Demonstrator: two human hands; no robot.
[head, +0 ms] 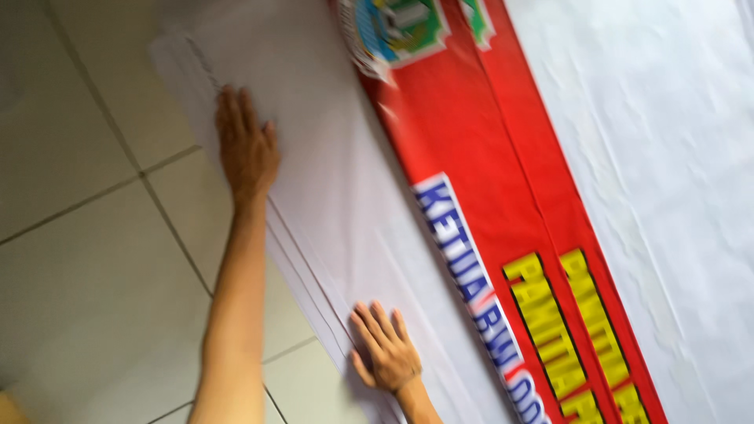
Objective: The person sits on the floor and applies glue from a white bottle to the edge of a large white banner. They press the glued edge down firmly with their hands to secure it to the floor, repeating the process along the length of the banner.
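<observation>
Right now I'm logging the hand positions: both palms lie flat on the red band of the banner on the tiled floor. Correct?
Not quite. In the head view, the left hand and right hand press flat on the banner's white part, not the red band; the tiled floor is right.

Floor (86, 259) is pale, glossy square tiles with thin dark grout lines, taking up the left side. A small tan-orange corner of something (8, 410) pokes in at the bottom left edge, too little showing to tell what. Whole view is tilted and a bit blurred.
</observation>
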